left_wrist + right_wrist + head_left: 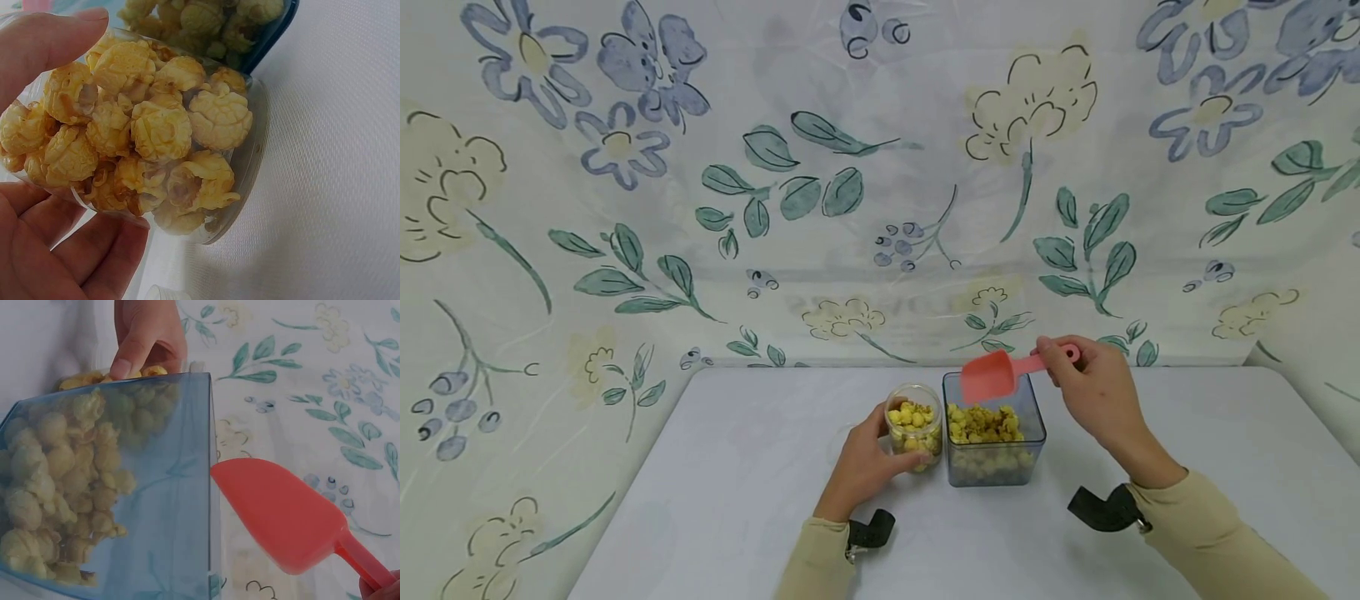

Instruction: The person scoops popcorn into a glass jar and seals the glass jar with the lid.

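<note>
My left hand (868, 458) grips a clear round jar (915, 429) of caramel popcorn, thumb on the near side and fingers around the left. Popcorn (159, 131) fills much of the jar in the left wrist view. Beside it on the right stands a bluish see-through square box (992, 473), also holding popcorn (985, 423). My right hand (1097, 392) pinches the handle of a coral-red scoop (988, 377) between thumb and fingers. The scoop's blade hangs over the box's far rim in the head view; the right wrist view shows the scoop (281, 512) from outside.
A white table (700, 500) carries the jar and box. Behind it hangs a flower-printed cloth (880, 208). Left of the jar, partly behind my left hand, lies a faint clear round piece (842, 442). Black wrist mounts (1105, 508) stick out from both sleeves.
</note>
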Demonstrator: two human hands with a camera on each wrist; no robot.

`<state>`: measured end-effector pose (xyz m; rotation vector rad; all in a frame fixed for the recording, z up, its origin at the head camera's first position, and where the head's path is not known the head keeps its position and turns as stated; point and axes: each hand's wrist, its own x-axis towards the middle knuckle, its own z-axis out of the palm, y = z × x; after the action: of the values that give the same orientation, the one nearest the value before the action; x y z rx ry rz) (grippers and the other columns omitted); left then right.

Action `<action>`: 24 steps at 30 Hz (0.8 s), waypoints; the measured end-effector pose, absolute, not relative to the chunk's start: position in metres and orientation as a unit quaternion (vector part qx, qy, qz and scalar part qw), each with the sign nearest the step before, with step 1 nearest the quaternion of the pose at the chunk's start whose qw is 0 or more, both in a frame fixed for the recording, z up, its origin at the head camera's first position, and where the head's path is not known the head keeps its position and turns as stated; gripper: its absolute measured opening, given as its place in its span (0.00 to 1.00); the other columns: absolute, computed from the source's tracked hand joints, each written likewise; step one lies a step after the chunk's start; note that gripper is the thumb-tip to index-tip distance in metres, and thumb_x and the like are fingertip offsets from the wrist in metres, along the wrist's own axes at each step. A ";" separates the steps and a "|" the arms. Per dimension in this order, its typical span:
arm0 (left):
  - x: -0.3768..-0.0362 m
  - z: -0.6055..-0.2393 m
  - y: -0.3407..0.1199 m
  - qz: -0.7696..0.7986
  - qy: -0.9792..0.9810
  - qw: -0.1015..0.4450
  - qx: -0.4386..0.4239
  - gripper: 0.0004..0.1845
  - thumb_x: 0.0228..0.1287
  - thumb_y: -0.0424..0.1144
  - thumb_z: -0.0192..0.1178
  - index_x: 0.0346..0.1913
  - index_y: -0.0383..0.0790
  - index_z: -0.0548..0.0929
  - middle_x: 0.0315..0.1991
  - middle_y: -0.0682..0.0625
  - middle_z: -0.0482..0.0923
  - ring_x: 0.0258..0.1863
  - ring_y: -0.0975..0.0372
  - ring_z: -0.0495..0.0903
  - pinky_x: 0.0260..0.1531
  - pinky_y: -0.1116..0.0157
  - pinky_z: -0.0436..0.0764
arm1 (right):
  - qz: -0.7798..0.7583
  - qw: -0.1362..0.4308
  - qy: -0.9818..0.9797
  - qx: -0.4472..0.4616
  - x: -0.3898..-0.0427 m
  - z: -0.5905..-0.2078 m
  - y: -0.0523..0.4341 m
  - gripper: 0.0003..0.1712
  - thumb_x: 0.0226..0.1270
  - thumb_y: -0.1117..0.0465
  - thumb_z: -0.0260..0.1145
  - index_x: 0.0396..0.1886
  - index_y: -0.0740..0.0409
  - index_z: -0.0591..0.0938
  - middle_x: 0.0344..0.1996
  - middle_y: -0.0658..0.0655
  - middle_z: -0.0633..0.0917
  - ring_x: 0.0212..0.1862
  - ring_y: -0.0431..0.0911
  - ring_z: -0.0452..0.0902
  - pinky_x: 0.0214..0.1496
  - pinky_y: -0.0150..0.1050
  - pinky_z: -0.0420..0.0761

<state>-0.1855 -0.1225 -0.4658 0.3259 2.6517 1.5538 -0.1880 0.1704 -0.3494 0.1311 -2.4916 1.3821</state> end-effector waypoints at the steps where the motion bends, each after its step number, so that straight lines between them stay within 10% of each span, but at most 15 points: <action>1: -0.186 -0.466 -0.123 0.502 0.858 0.025 0.105 0.47 0.53 0.53 0.77 0.73 0.41 0.68 0.59 0.46 0.80 0.61 0.49 0.77 0.60 0.46 0.76 | 0.478 0.143 -0.866 0.043 -0.188 -0.350 0.171 0.21 0.78 0.49 0.59 0.36 0.63 0.83 0.19 0.55 0.71 0.21 0.48 0.64 0.18 0.36 0.60; 24: -0.186 -0.466 -0.122 0.500 0.860 0.025 0.101 0.47 0.53 0.53 0.77 0.72 0.41 0.68 0.59 0.45 0.80 0.61 0.49 0.77 0.60 0.46 0.76 | 0.466 0.104 -0.879 0.006 -0.190 -0.376 0.180 0.24 0.78 0.46 0.57 0.36 0.63 0.83 0.18 0.54 0.71 0.25 0.49 0.66 0.19 0.37 0.61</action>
<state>-0.1861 -0.1225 -0.4664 0.3115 2.6587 1.5447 -0.1900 0.1797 -0.3757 0.0163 -2.5912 1.3743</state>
